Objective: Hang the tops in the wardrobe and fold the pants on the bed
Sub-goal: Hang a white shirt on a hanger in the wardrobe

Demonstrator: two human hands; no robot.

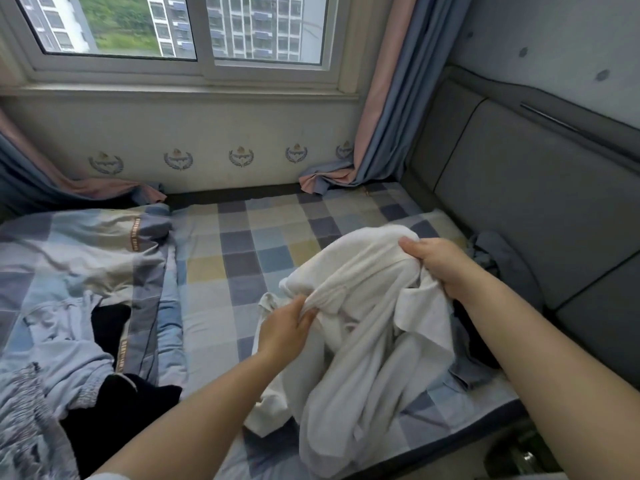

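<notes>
Garment [360, 327] in hand: white, bunched, lifted partly off the bed [249, 258], lower folds trailing on the checked sheet. You cannot yet tell from its shape whether it is a top or pants. Your left hand [287, 332] pinches a gathered edge near the middle; your right hand [438, 261] grips the upper edge, fingers curled over the cloth. Hands are apart, cloth stretched between them.

Progress, as judged: early. Nothing folded is visible on the bed. No wardrobe or hanger is in view, so hung tops cannot be checked.

Left to do: a dark garment [474, 348] lies under the white one by the headboard [519, 202]. At left, a heap [69, 341] of light blue and black clothes sits on the quilt [79, 244], unsorted. Window [180, 26] and curtains [384, 109] lie beyond.
</notes>
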